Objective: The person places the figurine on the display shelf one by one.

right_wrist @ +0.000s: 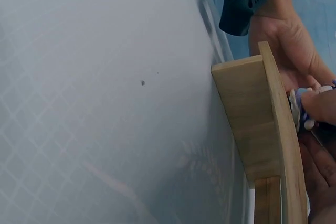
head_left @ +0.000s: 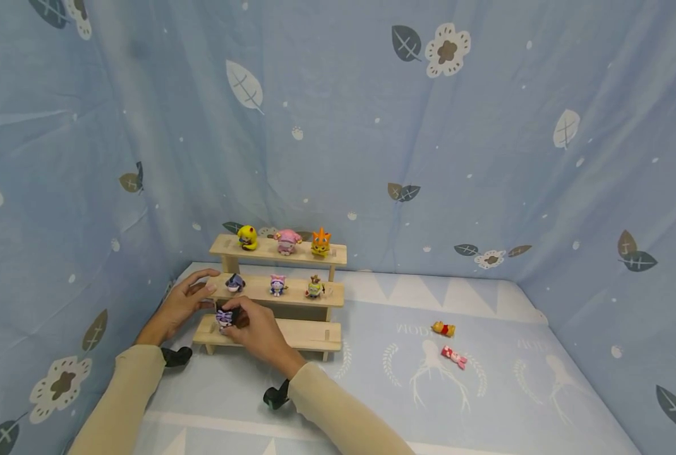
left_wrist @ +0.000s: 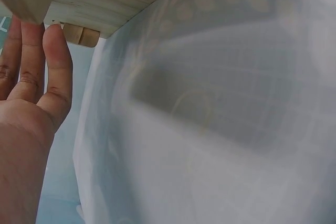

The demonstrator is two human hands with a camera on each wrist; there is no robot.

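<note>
My right hand [head_left: 264, 332] pinches a small figurine with a purple bow [head_left: 224, 318] at the left end of the bottom step of a three-tier wooden display stand [head_left: 309, 336]. In the right wrist view, part of the figurine [right_wrist: 300, 109] shows beside the step's edge, with fingers around it. My left hand [head_left: 181, 303] is at the left end of the middle step, its fingertips right at the wood. From below, the left wrist view shows its fingers [left_wrist: 58, 66] extended up to the stand's underside.
The top step carries a yellow figurine [head_left: 247, 237], a pink one [head_left: 287, 242] and an orange one [head_left: 321, 242]. On the middle step stand three more figurines. A red-and-yellow bear figurine [head_left: 443, 328] and a pink-and-red figurine [head_left: 454, 357] lie on the tablecloth at right.
</note>
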